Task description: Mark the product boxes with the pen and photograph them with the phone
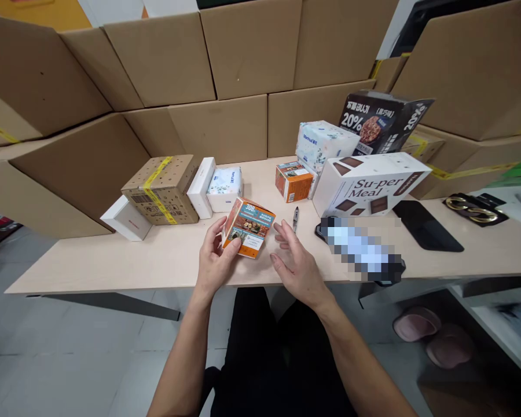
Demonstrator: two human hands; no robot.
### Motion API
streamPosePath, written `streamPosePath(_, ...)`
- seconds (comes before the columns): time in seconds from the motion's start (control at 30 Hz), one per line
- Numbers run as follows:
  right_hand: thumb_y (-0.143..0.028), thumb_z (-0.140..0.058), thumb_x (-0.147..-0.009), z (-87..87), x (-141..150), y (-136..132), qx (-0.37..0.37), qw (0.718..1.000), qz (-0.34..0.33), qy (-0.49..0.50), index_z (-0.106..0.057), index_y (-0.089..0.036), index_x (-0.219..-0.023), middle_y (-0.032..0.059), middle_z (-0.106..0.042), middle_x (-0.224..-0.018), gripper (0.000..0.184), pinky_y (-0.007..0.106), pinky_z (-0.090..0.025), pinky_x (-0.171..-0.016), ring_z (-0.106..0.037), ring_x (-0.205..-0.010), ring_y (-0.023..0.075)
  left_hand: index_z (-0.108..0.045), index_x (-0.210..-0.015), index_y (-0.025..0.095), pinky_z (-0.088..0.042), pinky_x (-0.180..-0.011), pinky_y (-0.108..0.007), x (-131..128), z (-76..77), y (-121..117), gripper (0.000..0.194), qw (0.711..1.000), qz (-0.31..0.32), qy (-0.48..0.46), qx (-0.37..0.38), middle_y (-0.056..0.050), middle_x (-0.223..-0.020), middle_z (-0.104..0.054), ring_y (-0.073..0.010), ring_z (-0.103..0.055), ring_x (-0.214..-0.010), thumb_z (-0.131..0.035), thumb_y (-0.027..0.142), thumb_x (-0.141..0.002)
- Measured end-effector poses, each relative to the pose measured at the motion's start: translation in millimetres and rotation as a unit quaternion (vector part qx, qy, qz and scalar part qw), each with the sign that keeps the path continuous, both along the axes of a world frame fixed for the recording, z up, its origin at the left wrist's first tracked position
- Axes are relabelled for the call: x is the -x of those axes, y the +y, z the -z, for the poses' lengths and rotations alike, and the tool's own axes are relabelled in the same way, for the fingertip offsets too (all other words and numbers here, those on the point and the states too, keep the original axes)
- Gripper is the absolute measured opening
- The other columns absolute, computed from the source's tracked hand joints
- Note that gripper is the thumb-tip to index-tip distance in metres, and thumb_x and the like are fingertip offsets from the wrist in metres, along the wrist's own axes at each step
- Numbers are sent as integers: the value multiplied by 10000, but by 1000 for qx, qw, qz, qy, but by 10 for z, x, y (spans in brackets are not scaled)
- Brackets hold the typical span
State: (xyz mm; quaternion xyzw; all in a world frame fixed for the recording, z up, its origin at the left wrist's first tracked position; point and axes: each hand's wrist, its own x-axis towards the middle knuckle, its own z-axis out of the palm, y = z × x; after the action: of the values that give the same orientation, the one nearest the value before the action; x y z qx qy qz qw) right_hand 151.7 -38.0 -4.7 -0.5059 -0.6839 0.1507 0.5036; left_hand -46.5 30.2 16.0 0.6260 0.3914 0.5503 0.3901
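Note:
My left hand (pixel 217 252) grips a small orange and teal printed box (pixel 252 227) by its left side, thumb on the front face. The box is tilted above the table's front part. Just right of it, my right hand (pixel 296 262) is held with fingers apart and nothing in it. A pen (pixel 296 219) lies on the table beyond my right fingers. Farther back stands a similar orange box (pixel 293 182), beside a pack of tissues (pixel 323 142) stacked on another pack.
Cardboard boxes (pixel 226 127) wall off the table's back. On the left stand a taped carton (pixel 160 191), white boxes (pixel 128 219) and a tissue pack (pixel 224 188). Rightward are a white "Su-per Meal" box (pixel 371 185), a black box (pixel 384 119), a blurred-out device (pixel 360 249) and a black pad (pixel 429 226).

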Motion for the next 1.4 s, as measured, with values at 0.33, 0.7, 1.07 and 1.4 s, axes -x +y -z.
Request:
streamPosePath(0.33,-199,-476,-990,-32,32,-1,-55,991,10,-125,-336,-252,-1590,96,-606,-1465,618,573,-517,-1095,-541,-1322,309,-625,-1297,207,-456,-1072,-392,10,-86,-21,502,995,32,89,11,-94,-1291,-689,-256,-631,-1200,-522,581,-978)
streamPosePath(0.7,-153,-433,-980,-33,53,17,-60,992,53,-100,-482,-221,-1479,105,-640,-1382,506,533,-511,-1076,-529,-1283,294,-536,-1358,272,-505,-996,-393,14,-21,-36,471,998,34,45,-3,-89,-1354,-611,-237,-618,-1182,-539,542,-972)
streamPosePath(1.07,-256,-538,-957,-167,-49,331,101,916,264,-284,-666,-143,-1169,187,-612,-959,273,413,-496,-744,-590,-878,306,-644,-1166,289,-540,-939,-409,107,3,-28,410,982,1,132,-137,-99,-1294,-475,-314,-436,-1368,-652,568,-866)
streamPosePath(1.4,-176,-435,-965,-199,-90,329,120,942,214,-231,-711,-165,-1063,169,-672,-985,294,386,-516,-782,-673,-888,279,-690,-1224,262,-516,-980,-453,-207,-5,-191,513,877,-139,309,-340,-129,-1377,-355,-341,-472,-1290,-838,409,-756)
